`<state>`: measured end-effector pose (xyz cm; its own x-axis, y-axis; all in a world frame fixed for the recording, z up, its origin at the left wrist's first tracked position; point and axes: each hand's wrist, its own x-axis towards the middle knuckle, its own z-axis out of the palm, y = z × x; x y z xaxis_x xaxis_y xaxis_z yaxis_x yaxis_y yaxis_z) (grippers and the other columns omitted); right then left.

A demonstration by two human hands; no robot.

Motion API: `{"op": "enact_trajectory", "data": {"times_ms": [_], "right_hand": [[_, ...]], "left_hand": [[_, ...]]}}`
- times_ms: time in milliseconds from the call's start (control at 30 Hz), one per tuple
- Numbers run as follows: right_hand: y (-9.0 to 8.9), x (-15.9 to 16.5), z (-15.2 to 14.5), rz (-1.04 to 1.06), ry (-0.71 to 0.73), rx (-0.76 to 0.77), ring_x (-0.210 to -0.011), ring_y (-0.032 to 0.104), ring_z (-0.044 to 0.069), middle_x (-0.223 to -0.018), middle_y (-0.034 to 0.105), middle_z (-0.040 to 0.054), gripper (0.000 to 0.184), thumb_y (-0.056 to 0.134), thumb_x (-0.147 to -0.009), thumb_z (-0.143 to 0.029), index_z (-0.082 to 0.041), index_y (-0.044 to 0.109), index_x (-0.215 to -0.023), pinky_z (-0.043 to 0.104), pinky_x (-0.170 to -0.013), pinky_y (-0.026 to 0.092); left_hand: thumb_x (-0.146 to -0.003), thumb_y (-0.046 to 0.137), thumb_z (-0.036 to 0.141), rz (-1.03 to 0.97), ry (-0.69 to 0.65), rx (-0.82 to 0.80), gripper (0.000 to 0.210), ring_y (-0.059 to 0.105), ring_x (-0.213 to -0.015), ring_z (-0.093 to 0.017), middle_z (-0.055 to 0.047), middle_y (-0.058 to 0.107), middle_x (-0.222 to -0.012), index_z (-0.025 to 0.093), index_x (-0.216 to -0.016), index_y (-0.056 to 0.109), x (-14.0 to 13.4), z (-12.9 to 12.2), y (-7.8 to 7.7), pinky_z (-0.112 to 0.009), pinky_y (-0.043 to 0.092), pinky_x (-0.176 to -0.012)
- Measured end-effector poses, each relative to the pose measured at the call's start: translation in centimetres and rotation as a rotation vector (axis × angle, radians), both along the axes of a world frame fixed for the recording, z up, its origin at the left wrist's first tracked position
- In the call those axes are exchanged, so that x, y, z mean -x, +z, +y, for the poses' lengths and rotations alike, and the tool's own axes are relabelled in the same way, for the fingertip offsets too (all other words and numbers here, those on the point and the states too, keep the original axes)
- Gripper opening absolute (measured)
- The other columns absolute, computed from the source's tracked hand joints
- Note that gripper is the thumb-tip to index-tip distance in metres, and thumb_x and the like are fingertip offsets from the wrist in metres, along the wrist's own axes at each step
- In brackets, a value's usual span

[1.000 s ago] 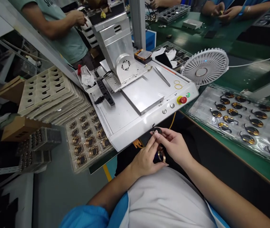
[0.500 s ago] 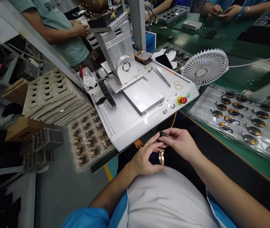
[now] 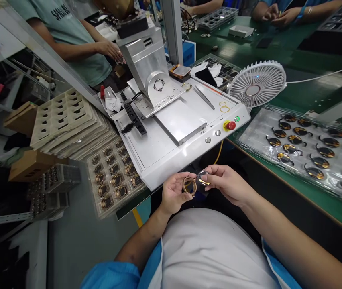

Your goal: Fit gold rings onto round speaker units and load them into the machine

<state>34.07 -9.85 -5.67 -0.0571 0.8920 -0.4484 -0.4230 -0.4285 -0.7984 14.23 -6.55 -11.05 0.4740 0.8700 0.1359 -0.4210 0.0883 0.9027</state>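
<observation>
A copper ring (image 3: pixel 189 185) is pinched upright in the left hand (image 3: pixel 173 194), its opening turned toward the small round disc (image 3: pixel 203 177) pinched by the right hand (image 3: pixel 228 185), the two parts almost touching, apparently for alignment. Just beyond the hands, a white machine base (image 3: pixel 171 154) is seen. Trays of coils (image 3: pixel 112 176) are kept to the left, within reach.

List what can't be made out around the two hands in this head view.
- Disc in right hand: fingers cover most; details too small.
- Ring in left hand: whether it touches the disc is unclear.
- Tray parts: cut off at right edge.
- Machine button labels: too small.
</observation>
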Motion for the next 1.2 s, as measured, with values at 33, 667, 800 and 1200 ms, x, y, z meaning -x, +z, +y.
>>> {"op": "enact_trajectory", "data": {"times_ms": [33,667,800,1200], "right_hand": [[0.3,0.4,-0.1,0.039,0.018,0.026,-0.061,0.063,0.012,-0.071,0.068,0.0011,0.044,0.101,-0.056,-0.041,-0.016,0.066,-0.068,0.024,-0.06,0.058],[2.0,4.2,-0.8,-0.125,-0.057,-0.101,-0.05,0.051,0.01,-0.059,0.055,-0.008,0.032,0.072,-0.06,-0.022,-0.024,0.045,-0.077,0.021,-0.047,0.038],[1.8,4.1,-0.9,-0.121,-0.048,-0.096,-0.052,0.052,0.011,-0.061,0.058,-0.007,0.034,0.073,-0.061,-0.023,-0.024,0.044,-0.078,0.022,-0.048,0.04],[0.9,3.6,-0.8,0.02,0.037,-0.003,-0.052,0.067,0.017,-0.061,0.068,-0.0021,0.057,0.097,-0.059,-0.035,-0.023,0.045,-0.081,0.024,-0.05,0.054]], "left_hand": [[-0.068,0.097,0.043,-0.006,0.019,0.034,0.061,0.077,-0.107,-0.027,-0.012,0.08,-0.116,0.021,-0.12,0.073,-0.1,0.0,-0.1,-0.04,0.063,-0.095],[-0.058,0.099,0.011,-0.036,-0.004,-0.043,0.071,0.08,-0.105,-0.023,-0.002,0.08,-0.122,0.036,-0.121,0.077,0.0,-0.2,-0.8,-0.035,0.066,-0.094],[-0.057,0.099,0.009,-0.03,-0.001,-0.032,0.072,0.08,-0.105,-0.024,-0.002,0.08,-0.122,0.035,-0.121,0.078,0.0,-0.3,-0.9,-0.037,0.067,-0.094],[-0.053,0.104,0.024,0.049,0.114,-0.003,0.067,0.081,-0.097,-0.026,-0.003,0.082,-0.114,0.034,-0.115,0.08,-0.1,-0.6,-1.0,-0.041,0.069,-0.087]]}}
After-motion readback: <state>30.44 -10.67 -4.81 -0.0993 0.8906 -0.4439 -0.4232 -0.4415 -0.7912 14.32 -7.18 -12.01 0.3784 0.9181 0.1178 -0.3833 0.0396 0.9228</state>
